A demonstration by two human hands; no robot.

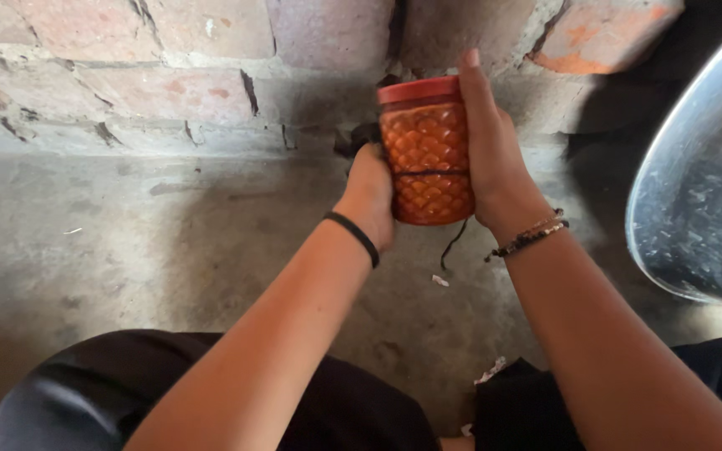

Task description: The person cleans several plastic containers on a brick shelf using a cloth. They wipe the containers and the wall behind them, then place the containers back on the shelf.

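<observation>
Figure: 1 jar held in 2 hands above a concrete floor, seen from the head camera.

Nearest to us, at the bottom edge, are the person's knees in black cloth [211,392], with both forearms reaching away toward a brick wall. We see the left hand [371,196], wearing a black band at the wrist, closed against the left side of the orange jar [426,159]; some dark thing shows above its knuckles, but we cannot tell what it is. The right hand [490,154], with a beaded bracelet at the wrist, lies flat along the jar's right side, fingers stretched up past the red lid [419,89]. The jar stands upright between the palms, in the middle of the scene and close to the wall.

Risk, in our judgement: the grip is mostly sideways pressure on a bumpy, scale-patterned wall, so a slackened palm could let the jar slide down onto the concrete floor [127,242] and crack. A thin dark cord [453,244] hangs below the jar and circles its waist; it could snag.

Contents: the jar wall is orange and we cannot make out what is inside; the lid is on. At the right, a large metal basin [695,192] tilts into view, its visible inside grey and bare.

Farthest, the brick wall [169,75] closes the scene.
</observation>
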